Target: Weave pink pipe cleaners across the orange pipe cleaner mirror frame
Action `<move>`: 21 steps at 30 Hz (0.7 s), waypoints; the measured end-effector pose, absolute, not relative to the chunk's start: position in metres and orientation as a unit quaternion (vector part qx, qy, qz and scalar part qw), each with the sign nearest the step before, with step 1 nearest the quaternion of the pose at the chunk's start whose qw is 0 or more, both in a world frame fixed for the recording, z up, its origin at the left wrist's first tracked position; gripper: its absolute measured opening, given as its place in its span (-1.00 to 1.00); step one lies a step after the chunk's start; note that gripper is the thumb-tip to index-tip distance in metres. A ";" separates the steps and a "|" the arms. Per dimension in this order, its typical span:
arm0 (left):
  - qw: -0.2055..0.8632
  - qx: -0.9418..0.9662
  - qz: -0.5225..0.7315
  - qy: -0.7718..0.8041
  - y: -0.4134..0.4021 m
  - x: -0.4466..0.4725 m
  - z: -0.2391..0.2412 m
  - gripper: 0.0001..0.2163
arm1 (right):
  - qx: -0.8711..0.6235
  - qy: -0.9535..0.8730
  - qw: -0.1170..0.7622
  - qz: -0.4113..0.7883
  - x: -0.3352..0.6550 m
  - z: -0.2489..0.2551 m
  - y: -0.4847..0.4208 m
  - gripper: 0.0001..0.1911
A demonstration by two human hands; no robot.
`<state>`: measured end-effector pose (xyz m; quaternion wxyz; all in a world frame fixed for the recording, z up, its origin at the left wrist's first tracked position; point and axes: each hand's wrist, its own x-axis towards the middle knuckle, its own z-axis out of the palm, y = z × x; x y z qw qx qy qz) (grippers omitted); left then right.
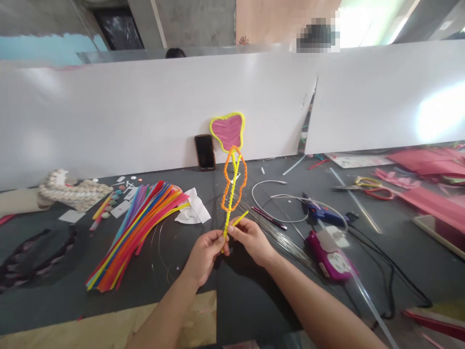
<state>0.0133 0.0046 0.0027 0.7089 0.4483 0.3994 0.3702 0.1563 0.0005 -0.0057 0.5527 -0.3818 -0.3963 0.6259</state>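
My left hand and my right hand both pinch the lower end of a yellow pipe-cleaner stem, held upright above the dark table. An orange pipe-cleaner loop with a waist in the middle sits on the stem. A short yellow end sticks out to the right by my right fingers. Behind, a pink heart shape edged in yellow leans against the white board.
A fan of coloured pipe cleaners lies at left, with white paper, small scraps and a shell-like rope pile. A phone leans on the board. Thin wires, a blue glue gun, a purple power strip, cables and pink sheets are at right.
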 end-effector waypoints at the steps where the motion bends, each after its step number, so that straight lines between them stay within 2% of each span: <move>1: 0.709 0.447 0.370 0.400 0.005 0.013 0.003 -0.78 | -0.386 -0.398 0.551 0.623 0.156 -0.005 0.000 -0.63; 21: 0.720 0.447 0.368 0.382 0.002 0.013 -0.003 -0.78 | -0.412 -0.432 0.521 0.610 0.158 -0.010 -0.002 -0.70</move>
